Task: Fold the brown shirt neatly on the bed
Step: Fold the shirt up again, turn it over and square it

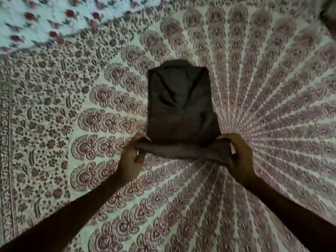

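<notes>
The brown shirt (180, 104) lies on the bed as a narrow upright rectangle, sleeves folded in, collar at the far end. Its near hem is lifted off the sheet and rolled into a band between my hands. My left hand (131, 157) pinches the hem's left corner with thumb and fingers curled round the cloth. My right hand (234, 155) grips the right corner the same way, a bunch of fabric under its fingers. Both hands sit just below the flat part of the shirt.
A patterned bedsheet (91, 124) with maroon floral motifs covers the whole bed. A pale blue cloth with red flowers (45, 19) lies at the far left. A dark blurred object (330, 15) sits at the top right corner.
</notes>
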